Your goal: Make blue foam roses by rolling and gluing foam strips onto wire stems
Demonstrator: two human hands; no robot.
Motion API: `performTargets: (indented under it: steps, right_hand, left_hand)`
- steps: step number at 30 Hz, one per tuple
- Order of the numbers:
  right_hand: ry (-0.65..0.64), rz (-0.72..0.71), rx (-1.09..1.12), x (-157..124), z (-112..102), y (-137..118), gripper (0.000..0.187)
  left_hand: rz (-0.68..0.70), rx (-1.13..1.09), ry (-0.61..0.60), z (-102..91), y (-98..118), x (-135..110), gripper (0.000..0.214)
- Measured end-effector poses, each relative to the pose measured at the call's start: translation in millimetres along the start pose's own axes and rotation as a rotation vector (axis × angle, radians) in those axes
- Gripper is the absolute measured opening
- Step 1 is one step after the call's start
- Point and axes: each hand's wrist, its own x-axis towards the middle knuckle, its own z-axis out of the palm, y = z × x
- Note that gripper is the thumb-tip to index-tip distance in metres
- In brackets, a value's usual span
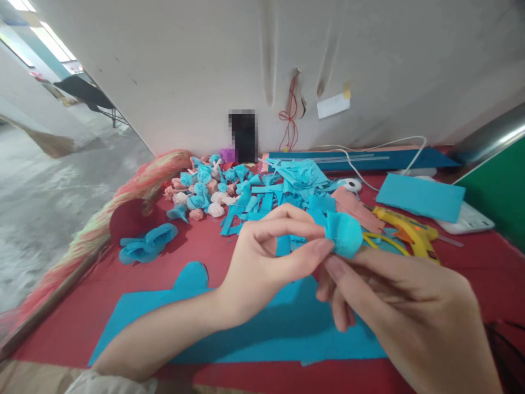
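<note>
Both hands meet over the red table (135, 284), pinching one small roll of blue felt (344, 234). My left hand (270, 257) grips its left side between thumb and forefinger. My right hand (394, 301) holds it from below and right, fingers curled. Beneath them lies a large blue felt sheet (229, 328) with a rounded cut-out edge.
A heap of cut blue felt strips (283, 189) and several finished blue and pink felt rosettes (200, 191) lie farther back. A yellow glue gun (410, 230) rests at right, near a folded blue felt piece (420, 197), a white cable (369, 153) and a dark phone (244, 137) against the wall.
</note>
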Motion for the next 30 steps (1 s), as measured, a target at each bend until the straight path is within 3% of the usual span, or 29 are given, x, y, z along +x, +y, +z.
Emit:
performTargets:
  steps: [15, 24, 30]
  right_hand:
    - [0.041, -0.012, 0.013, 1.6, 3.5, -1.5, 0.031]
    - [-0.009, 0.061, 0.036, 0.5, 4.2, -3.3, 0.032]
    - [-0.064, 0.072, 0.013, 0.5, 0.3, -3.7, 0.032]
  left_hand:
    - [0.09, 0.127, 0.021, -1.0, -2.4, -1.4, 0.008]
    - [0.079, 0.19, 0.04, -1.3, -1.4, -1.0, 0.008]
    - [0.005, 0.075, 0.014, -0.4, -0.4, -1.1, 0.003]
